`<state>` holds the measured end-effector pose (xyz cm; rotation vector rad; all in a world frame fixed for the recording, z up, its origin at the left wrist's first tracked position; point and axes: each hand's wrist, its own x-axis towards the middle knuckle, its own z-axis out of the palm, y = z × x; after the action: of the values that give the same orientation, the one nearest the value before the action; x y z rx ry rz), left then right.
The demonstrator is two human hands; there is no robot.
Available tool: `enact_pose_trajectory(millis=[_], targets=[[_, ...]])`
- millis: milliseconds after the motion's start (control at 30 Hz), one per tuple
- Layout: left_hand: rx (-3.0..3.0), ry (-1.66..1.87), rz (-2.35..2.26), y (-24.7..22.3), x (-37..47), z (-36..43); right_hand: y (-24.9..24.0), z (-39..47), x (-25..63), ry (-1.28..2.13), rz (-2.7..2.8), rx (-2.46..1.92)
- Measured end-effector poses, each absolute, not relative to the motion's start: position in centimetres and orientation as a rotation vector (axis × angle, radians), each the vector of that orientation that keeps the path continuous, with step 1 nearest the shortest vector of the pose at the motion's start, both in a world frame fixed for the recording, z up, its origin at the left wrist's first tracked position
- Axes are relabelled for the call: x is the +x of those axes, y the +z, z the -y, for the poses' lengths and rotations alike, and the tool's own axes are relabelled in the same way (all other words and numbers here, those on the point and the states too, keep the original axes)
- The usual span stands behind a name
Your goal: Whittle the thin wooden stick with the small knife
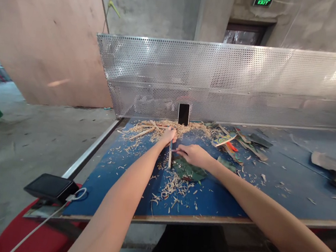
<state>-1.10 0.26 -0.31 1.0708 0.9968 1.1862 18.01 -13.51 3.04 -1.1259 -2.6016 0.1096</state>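
Note:
My left hand (169, 136) is closed around the far end of a thin, pale wooden strip (170, 159). The strip points back toward me over the blue tabletop. To its right, my right hand (193, 154) is closed on a slim carving knife (175, 150), which meets the strip from the side. Most of the knife's handle is hidden by my fingers. Beneath the right hand lies a dark green leaf-like sheet (189, 169). Curled wood shavings (174, 188) are heaped just in front of it, nearer to me.
A phone (183, 114) leans on the perforated metal screen (224, 84) behind more shavings. Wood sticks (142, 133) lie at the far left; scraps and an orange-red object (232, 146) lie right. A black device (51, 188) with a white cable sits at the table's left corner.

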Motion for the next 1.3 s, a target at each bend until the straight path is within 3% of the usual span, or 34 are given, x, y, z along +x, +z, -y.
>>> enact_pose_trajectory(millis=[233,467,800,1167,1300], targets=[[1.070,1.171,-1.023,-0.5,-1.0,-0.3,3.7,14.4,17.3,0.113,2.661,-1.134],[1.111,1.168,-1.016,-0.9,-1.0,-0.7,5.1,15.6,17.5,0.551,2.676,-0.910],[1.115,1.168,-1.034,-0.3,-1.0,-0.3,3.5,14.3,17.6,0.211,2.570,-1.178],[1.104,1.180,-1.077,0.1,-0.9,0.3,5.2,15.9,17.5,0.548,2.689,-0.933],[1.085,1.192,-1.043,0.1,-1.0,0.1,5.1,15.4,18.1,0.461,2.557,-0.976]])
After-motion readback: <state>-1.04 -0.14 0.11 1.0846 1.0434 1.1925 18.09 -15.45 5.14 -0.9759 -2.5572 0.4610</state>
